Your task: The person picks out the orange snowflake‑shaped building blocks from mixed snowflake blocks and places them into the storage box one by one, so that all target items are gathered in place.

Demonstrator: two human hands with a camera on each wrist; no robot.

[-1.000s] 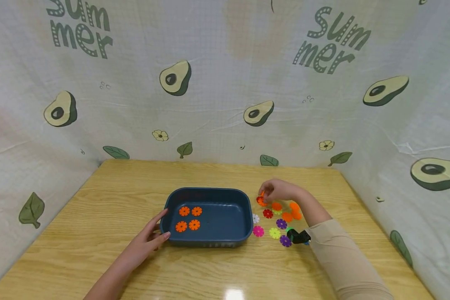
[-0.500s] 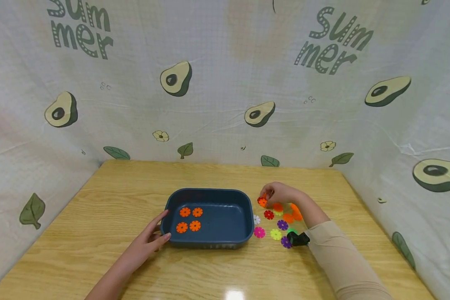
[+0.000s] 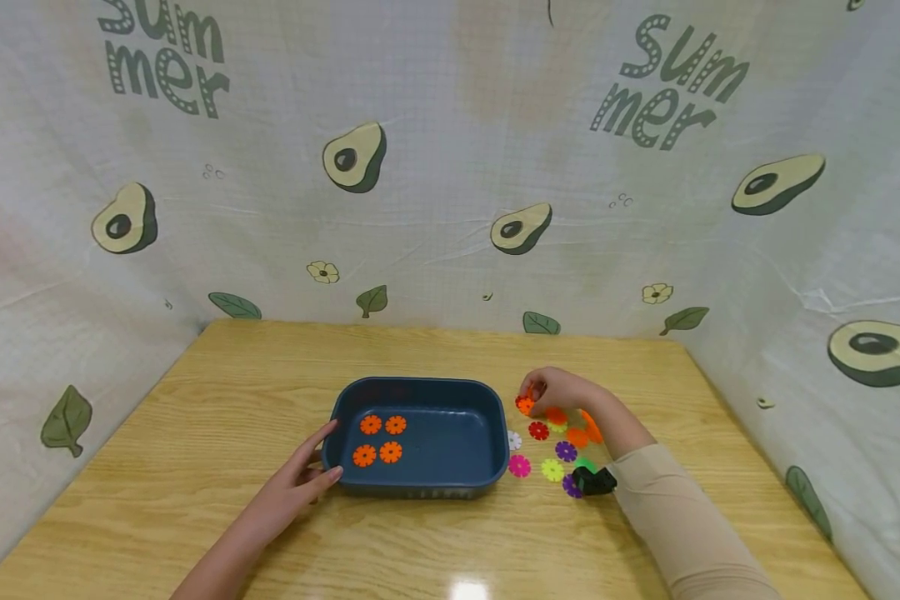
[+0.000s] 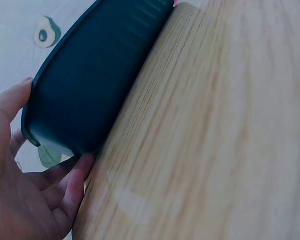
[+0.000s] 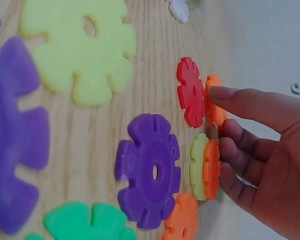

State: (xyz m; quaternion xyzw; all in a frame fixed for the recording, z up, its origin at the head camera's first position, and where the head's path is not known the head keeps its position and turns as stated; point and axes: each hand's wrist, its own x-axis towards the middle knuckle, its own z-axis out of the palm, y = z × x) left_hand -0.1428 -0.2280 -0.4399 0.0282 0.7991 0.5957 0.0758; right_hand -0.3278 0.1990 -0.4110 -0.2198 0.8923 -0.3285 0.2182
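My left hand (image 3: pixel 292 483) grips the left end of a dark blue rectangular bin (image 3: pixel 450 446), thumb toward the front corner and fingers along the side. Up close in the left wrist view, fingertips lie at the bin's rim and lower edge. Four-square on the bin's floor lie several orange notched discs (image 3: pixel 391 452). Right of the bin, my right hand (image 3: pixel 558 389) pinches at an orange snowflake disc (image 5: pixel 216 107) with thumb and fingers. A red disc (image 5: pixel 191 92) lies right beside it, partly under the orange one in the head view.
Loose discs spread over the wooden table (image 3: pixel 270 358) near my right hand: purple (image 3: pixel 566 451), yellow (image 3: pixel 552 470), pink (image 3: pixel 520 466), white (image 3: pixel 514 440) and more orange (image 3: pixel 577 437). A black device (image 3: pixel 594 481) hangs below my right forearm. Printed cloth (image 3: pixel 435 167) walls the table's back and sides.
My right hand has dipped slightly and its fingers have drawn closer around the orange disc. The left hand keeps its grip on the bin, which stays put.
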